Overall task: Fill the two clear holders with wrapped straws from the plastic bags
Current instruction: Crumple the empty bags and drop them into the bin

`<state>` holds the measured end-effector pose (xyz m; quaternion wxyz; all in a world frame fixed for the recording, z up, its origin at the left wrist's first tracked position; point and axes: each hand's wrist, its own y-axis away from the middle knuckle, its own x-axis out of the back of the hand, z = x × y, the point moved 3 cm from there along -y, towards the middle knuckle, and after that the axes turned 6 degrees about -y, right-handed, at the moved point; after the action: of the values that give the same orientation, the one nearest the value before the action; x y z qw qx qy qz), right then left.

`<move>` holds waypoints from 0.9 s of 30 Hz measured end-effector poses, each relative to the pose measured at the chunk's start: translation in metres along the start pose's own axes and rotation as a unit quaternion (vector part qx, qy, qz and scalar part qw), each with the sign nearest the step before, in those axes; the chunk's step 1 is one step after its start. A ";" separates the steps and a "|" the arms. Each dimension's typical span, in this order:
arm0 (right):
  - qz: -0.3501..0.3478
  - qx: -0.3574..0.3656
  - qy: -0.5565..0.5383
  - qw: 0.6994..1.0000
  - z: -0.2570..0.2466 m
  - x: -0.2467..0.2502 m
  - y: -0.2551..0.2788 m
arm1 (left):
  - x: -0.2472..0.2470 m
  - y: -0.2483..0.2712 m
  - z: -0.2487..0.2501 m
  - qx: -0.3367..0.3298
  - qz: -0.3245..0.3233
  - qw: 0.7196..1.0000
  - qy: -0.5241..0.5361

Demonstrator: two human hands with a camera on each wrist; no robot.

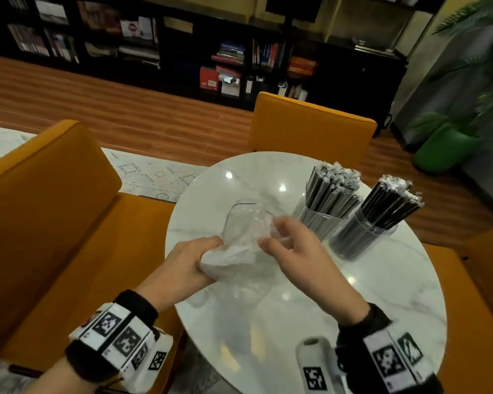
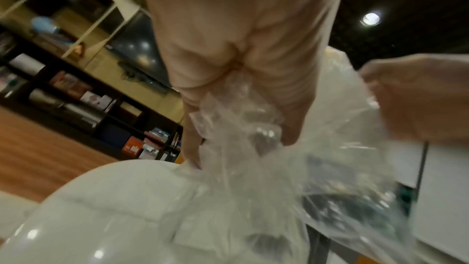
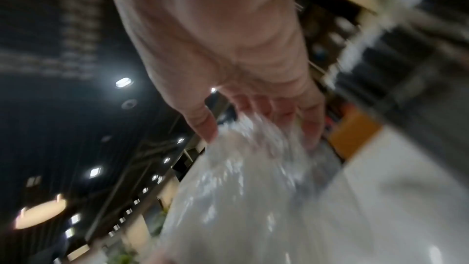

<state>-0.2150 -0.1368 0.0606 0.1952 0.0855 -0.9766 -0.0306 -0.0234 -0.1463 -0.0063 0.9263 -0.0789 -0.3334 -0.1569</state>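
No readable words, brands or numbers anywhere. Only black-and-white square code markers [image 1: 117, 334] on the left wristband and more markers [image 1: 389, 362] on the right wristband (patterns, not letters). Book spines and boxes on the dark bookshelf [image 1: 228, 52] carry print, but too small and blurred to make out. Both wrist views too blurred for any lettering
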 end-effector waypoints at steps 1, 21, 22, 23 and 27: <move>0.048 0.043 0.059 0.996 -0.005 0.007 0.004 | -0.004 -0.001 -0.002 -0.001 -0.002 0.998 -0.057; -0.066 -0.116 -0.462 0.877 0.077 0.030 0.051 | -0.077 -0.031 0.076 -0.008 0.079 0.970 0.230; -0.034 -0.118 -0.450 0.884 0.088 0.041 0.057 | -0.083 -0.033 0.081 -0.028 0.060 0.988 0.141; -0.004 -0.118 -0.438 0.891 0.097 0.053 0.063 | -0.093 -0.035 0.087 -0.048 0.032 0.995 0.083; 0.111 -0.103 -0.395 0.906 0.119 0.115 0.095 | -0.137 -0.038 0.126 -0.071 -0.083 0.991 0.081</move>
<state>-0.3803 -0.0613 0.0030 -0.1969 -0.0632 -0.9683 -0.1402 -0.2110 -0.1174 0.0037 0.9260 -0.1038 -0.2503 -0.2627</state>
